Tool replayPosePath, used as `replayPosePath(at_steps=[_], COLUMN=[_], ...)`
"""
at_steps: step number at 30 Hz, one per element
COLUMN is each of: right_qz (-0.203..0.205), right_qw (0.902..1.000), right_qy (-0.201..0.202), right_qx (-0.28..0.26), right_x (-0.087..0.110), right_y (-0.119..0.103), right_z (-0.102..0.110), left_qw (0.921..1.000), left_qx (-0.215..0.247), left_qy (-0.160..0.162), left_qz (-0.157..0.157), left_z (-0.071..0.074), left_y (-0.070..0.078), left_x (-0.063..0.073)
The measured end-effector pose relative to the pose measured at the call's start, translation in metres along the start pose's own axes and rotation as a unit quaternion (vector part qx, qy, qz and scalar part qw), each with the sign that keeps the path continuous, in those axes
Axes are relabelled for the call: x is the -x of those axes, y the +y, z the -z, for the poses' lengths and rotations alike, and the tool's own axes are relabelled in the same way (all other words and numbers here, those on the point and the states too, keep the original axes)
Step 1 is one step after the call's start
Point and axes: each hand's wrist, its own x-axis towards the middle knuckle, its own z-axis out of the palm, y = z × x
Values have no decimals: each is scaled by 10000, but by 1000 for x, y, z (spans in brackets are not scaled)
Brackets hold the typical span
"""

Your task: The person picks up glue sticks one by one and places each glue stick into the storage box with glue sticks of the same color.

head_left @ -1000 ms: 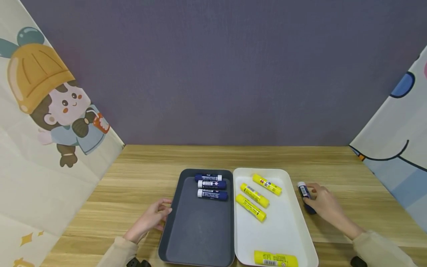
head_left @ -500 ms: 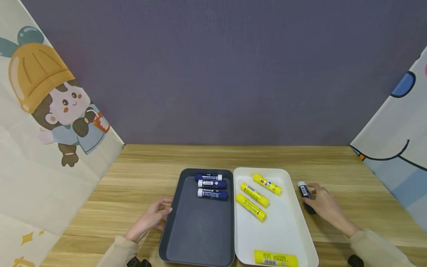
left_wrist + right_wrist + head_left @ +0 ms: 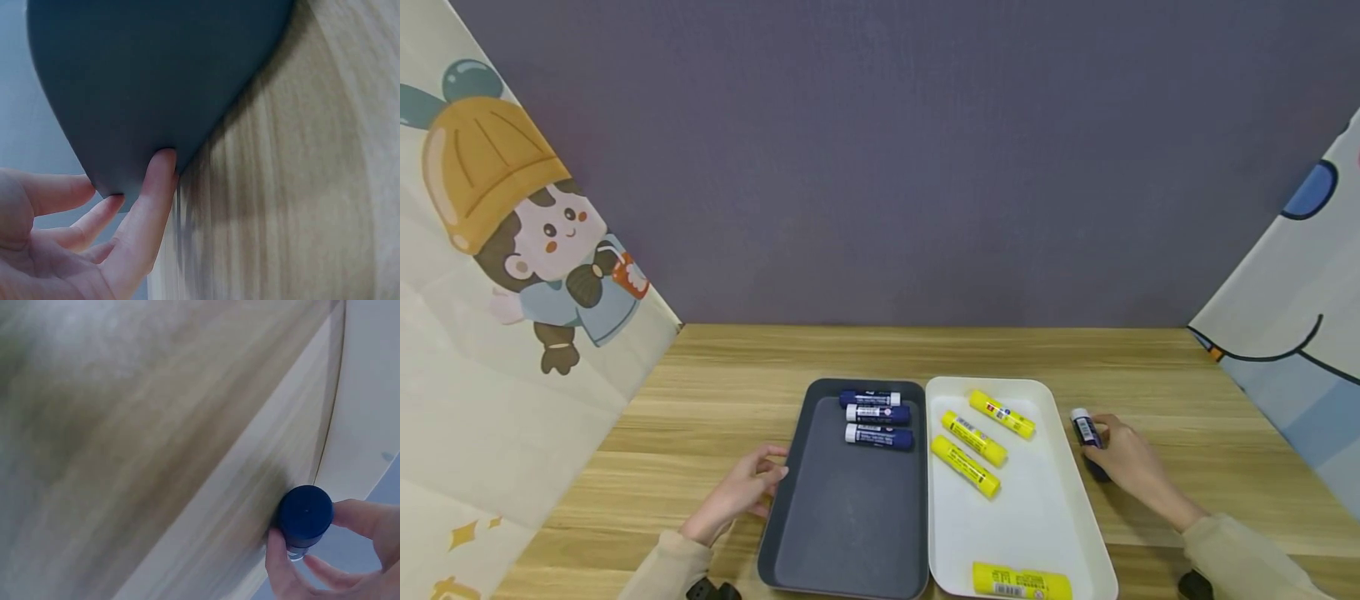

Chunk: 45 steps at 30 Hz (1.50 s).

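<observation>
My right hand (image 3: pixel 1126 454) pinches a dark blue glue stick (image 3: pixel 1086 427) with a white cap between thumb and fingers, right of the white tray (image 3: pixel 1052 517). Its round blue base (image 3: pixel 306 512) faces the camera in the right wrist view, close over the table. My left hand (image 3: pixel 747 483) touches the left side of the dark grey tray (image 3: pixel 850 533); in the left wrist view its fingers (image 3: pixel 161 172) rest on the tray's outer wall. Three blue glue sticks (image 3: pixel 880 437) with white caps lie at the far end of the grey tray. Several yellow glue sticks (image 3: pixel 973 437) lie in the white tray.
Both trays stand side by side on a wood-grain table (image 3: pixel 737 375). One yellow glue stick (image 3: pixel 1021 581) lies apart at the white tray's near end. A dark wall panel (image 3: pixel 925 167) rises behind the table, with printed cloths (image 3: pixel 475 433) at both sides.
</observation>
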Motion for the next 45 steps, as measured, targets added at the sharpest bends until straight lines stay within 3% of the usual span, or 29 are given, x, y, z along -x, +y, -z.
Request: replayPosePath(at_steps=[11,22,32,45], right_qz=[58,45,-27,121], right_qw=[10000,9996,9998,9997], right_qy=[-30,-47,-136,4], right_qx=[-72,260,131,210], right_x=[-1,-3,-2,-2], right_y=[3,1,0,-8], right_z=[-2,-2,0,4], left_qw=[10000,9999,9999,10000], left_qx=[-2,102,55,38], left_qy=[-4,-100,-87,-32], left_qz=[-15,-70,-32,7], left_z=[0,1,1,1], left_y=[0,1,0,1], left_x=[0,0,-1,-1])
